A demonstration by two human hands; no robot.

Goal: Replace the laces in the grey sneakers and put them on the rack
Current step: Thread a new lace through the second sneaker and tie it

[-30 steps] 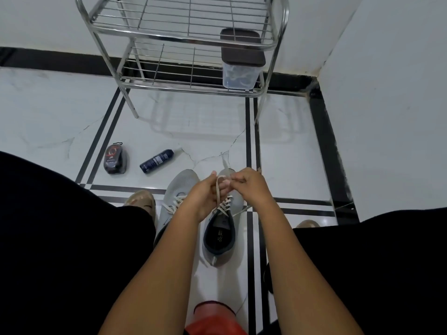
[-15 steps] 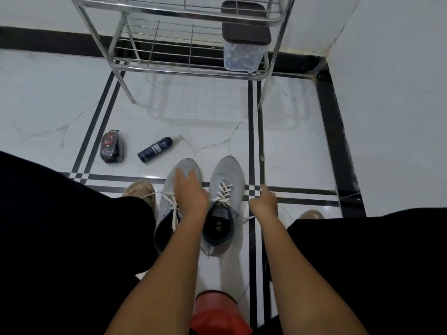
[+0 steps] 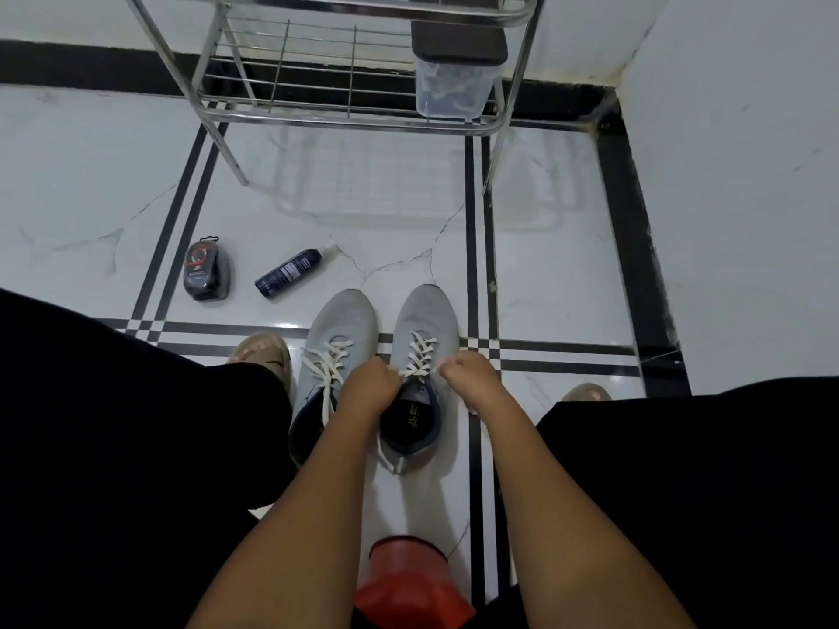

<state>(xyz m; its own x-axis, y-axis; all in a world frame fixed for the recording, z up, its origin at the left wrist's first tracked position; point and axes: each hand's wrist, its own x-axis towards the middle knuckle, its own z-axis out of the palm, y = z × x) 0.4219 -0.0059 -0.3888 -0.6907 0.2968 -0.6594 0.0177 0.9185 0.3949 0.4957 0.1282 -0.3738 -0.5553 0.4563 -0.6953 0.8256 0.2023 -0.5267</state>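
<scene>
My two grey sneakers sit side by side on the white tiled floor between my knees, toes pointing toward the rack, right where the black tile stripes cross. The left sneaker is already threaded with a white lace whose loose ends trail down over its collar. My hands are at the right sneaker: my left hand is curled at the left side of its opening, fingers pinching the white lace at the top eyelets, and my right hand is balled into a fist just beside the shoe's right edge; it seems to hold the other lace end, though I cannot make out the lace inside it. The metal wire rack stands against the wall at the far edge of the floor, and a clear plastic container with a dark brown lid rests on the right end of its lower shelf. Left of the sneakers, beyond the stripes, lie a dark shoe-polish sponge case and a dark blue bottle on its side, near each other but apart. A red cup-like thing sits at the near edge of the view between my forearms.
</scene>
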